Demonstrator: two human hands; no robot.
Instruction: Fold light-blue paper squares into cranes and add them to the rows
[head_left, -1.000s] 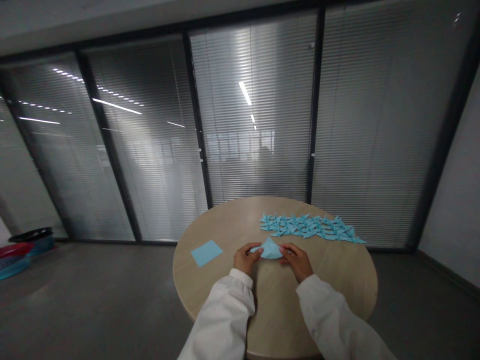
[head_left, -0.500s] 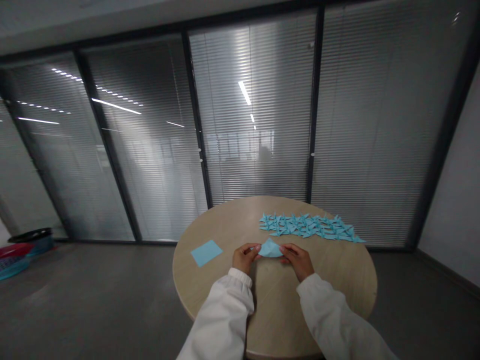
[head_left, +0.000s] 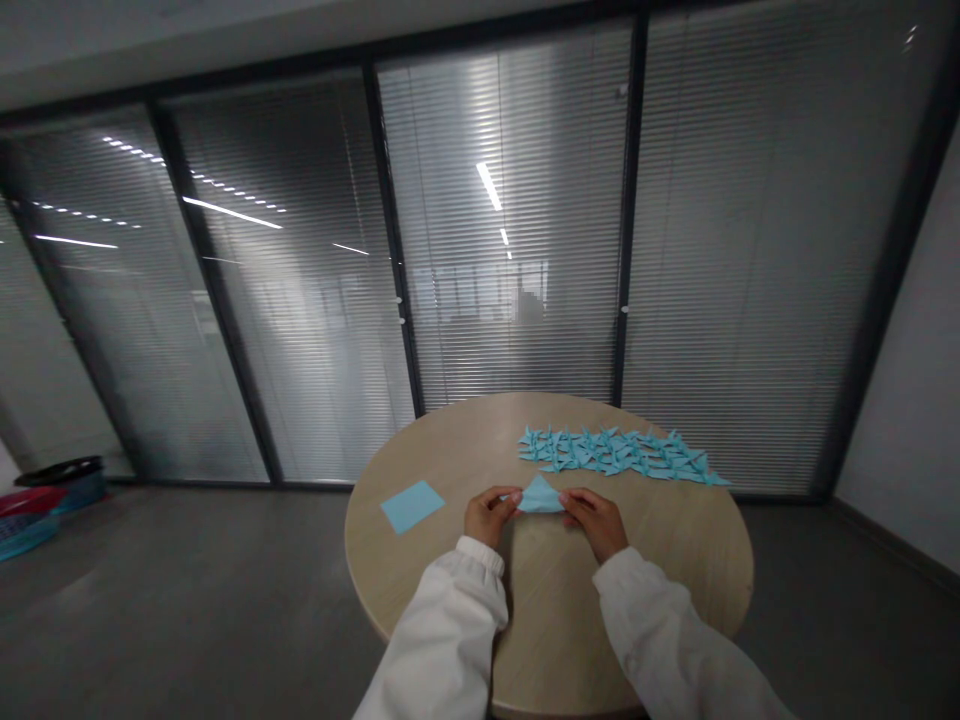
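both left hand (head_left: 491, 517) and right hand (head_left: 598, 523) clamp a folded pale-blue paper triangle (head_left: 540, 496). even tension keeps edges aligned.

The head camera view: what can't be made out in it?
In the head view:
The folded blue paper: its held ends are hidden by the left hand and right hand.
The blue paper figures: too small and overlapping to count.
The dark shape: blurred behind the window blinds.
The coloured baskets: cut off by the left edge.
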